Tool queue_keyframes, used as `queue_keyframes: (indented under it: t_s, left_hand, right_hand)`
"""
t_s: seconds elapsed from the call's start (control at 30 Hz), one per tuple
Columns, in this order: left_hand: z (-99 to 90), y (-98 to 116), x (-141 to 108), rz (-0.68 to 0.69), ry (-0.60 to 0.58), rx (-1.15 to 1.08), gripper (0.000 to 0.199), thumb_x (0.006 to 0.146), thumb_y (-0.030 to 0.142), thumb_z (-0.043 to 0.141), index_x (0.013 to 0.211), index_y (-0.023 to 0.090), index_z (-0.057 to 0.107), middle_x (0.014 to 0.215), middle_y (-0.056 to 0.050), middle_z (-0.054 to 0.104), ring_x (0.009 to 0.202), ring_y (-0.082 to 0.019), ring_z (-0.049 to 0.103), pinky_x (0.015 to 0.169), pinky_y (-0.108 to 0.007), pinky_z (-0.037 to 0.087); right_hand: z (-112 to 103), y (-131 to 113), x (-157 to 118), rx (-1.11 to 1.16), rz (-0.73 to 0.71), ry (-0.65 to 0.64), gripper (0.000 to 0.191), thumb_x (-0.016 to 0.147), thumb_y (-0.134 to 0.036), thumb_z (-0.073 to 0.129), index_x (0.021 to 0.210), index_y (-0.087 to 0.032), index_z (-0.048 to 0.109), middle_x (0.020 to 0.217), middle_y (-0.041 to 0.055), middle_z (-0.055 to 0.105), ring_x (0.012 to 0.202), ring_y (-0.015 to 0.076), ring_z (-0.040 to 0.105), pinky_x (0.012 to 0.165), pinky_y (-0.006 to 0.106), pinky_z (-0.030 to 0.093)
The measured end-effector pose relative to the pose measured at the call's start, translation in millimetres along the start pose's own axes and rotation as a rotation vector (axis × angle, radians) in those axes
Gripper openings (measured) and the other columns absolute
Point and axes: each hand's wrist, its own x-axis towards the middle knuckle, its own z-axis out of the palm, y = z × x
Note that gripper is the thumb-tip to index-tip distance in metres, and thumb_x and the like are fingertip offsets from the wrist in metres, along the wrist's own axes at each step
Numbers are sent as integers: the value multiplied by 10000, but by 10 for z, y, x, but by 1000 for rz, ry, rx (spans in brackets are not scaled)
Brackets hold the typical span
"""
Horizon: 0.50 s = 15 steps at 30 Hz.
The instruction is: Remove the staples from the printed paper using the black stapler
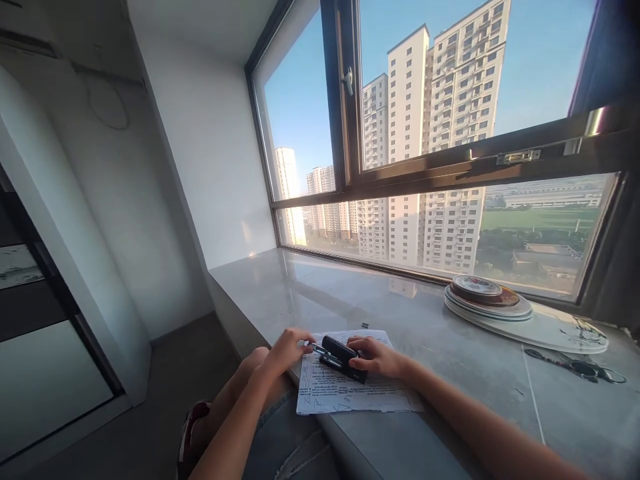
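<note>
Blk stapler point(339, 350) on printed paper point(333, 401), cover raised off base; long axis runs diag., far-L to near-R. L hand point(289, 348) at its far-L end, approx. in line w/ axis: thumb + fingertips pinched narrow on slim metal part point(314, 347). R hand point(377, 358) nearer the body, fingers + thumb round its R end. Staple strip point(365, 325) just beyond paper, on sill point(400, 433).
</note>
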Motion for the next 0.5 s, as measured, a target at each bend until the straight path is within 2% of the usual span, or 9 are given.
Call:
queue_keyframes:
  t_s: [0.07,0.13,0.2,0.27,0.37,0.5]
  left_hand:
    - [52,14,-103,-106,131,-92,330,792,173,700,1100,265,776,1101,-31,774,1061,-230,686,967,-320,507]
    - [114,35,-189,-196,211,-187,436,795,169,698,1219,265,726,1105,-33,778,1107,-241,685,989,-336,518]
    - [170,60,-231,-225,219,-271,516,792,143,695,1296,252,675,1099,-37,781,1130,-235,686,1014,-341,519]
    - [215,81,-238,-231,242,-328,564,771,94,696,1315,237,651,1175,-48,758,1140,-220,687,1018,-328,523]
    - [268,103,-242,-308,305,-307,603,732,32,702,1302,214,635,1273,-84,713,1168,-227,677,1000,-319,529]
    - [340,181,-297,-389,250,-280,619,742,13,683,1328,193,603,1122,-100,773,1246,-251,633,1046,-347,493]
  right_hand:
    - [0,-3,2,2,2,3,516,952,-652,489,940,-170,674,915,37,608,849,179,547,778,286,422]
    - [-2,-16,1,1,7,3,507,956,-642,490,970,-171,677,941,40,610,853,176,550,774,281,422]
    - [-4,-31,-2,-3,9,4,506,959,-638,487,975,-171,680,952,42,611,848,173,552,784,282,426]
    - [-5,-39,-5,-5,11,8,508,958,-640,485,968,-171,680,956,44,617,853,174,555,804,285,430]
    - [-4,-34,-8,-8,16,8,505,957,-640,487,957,-174,681,961,43,623,864,176,557,820,286,434]
    - [2,-25,-6,-24,12,3,499,959,-633,481,946,-174,677,957,42,625,873,179,554,836,291,437]
